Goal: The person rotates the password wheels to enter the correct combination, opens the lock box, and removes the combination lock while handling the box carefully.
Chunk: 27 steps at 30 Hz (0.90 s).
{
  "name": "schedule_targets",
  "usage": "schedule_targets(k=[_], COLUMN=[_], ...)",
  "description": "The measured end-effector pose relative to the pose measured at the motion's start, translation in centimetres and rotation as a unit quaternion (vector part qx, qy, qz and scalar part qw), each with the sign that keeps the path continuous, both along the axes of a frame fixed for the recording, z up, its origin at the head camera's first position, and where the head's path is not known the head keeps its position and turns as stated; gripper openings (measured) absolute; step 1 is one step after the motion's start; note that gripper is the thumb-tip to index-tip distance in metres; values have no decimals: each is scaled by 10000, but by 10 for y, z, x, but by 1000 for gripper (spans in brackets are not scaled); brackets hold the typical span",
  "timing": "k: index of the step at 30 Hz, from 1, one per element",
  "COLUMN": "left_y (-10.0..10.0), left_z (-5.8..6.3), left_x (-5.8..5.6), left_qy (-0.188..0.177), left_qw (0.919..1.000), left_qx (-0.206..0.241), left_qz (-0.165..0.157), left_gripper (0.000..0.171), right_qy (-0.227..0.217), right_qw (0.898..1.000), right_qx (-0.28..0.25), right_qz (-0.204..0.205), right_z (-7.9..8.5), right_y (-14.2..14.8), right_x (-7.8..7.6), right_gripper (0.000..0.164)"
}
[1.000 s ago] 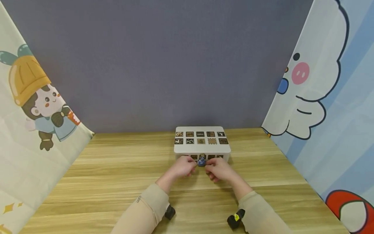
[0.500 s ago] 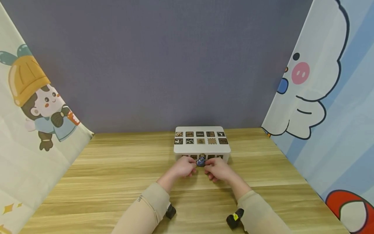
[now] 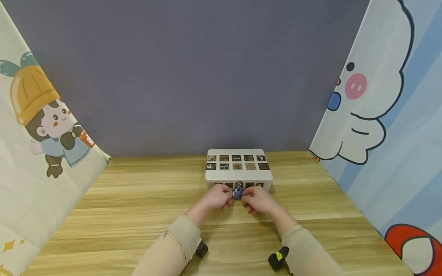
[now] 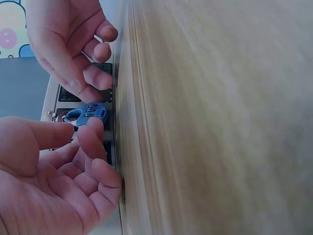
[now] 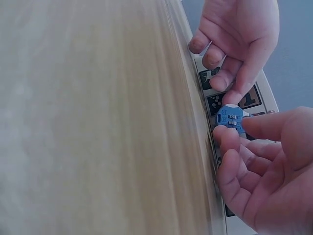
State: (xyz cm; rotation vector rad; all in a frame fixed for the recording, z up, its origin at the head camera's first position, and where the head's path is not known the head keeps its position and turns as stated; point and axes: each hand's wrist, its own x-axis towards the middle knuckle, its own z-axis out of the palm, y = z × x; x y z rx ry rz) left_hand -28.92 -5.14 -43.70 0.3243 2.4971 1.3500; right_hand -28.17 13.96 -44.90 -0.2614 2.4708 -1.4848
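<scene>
A small blue combination padlock (image 3: 237,193), with number dials on its face (image 5: 233,119), is at the front clasp (image 3: 239,184) of a white box (image 3: 238,174). My left hand (image 3: 217,196) pinches the padlock from the left with thumb and index finger. From the other side my right hand (image 3: 259,199) holds it between thumb and fingertips. In the left wrist view the padlock's curved shackle (image 4: 73,115) shows, but whether it is fastened I cannot tell. The remaining fingers of both hands curl loosely below the padlock, near the wooden table (image 3: 138,214).
Small dark square pictures decorate the box's lid and front. Behind the box rises a grey panel (image 3: 207,76). Printed cartoon curtains flank the table, one on the left (image 3: 20,161) and one on the right (image 3: 397,172).
The padlock has turned slightly between the fingertips; its body tilted, and now sits a little lower in the head view. Both hands stay nearly in place, and the box has not moved.
</scene>
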Motion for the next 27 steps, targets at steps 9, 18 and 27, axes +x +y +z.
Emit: schedule_targets(k=[9,18,27], left_y=[0,3,6], left_z=[0,-1,0], left_x=[0,-1,1], left_qy=[122,202,280], left_qw=[9999,9997,9995], left_qx=[-19,31,-68], left_qz=[-61,-125,-154], left_gripper=[15,16,23], right_qy=[17,-67,-117], right_qw=[9999,9998,9996], right_qx=[7,-52,-217], right_qz=[154,181,150], right_z=[3,3,5], right_y=[2,5,7], right_x=[1,2,5], right_gripper=[21,19,21])
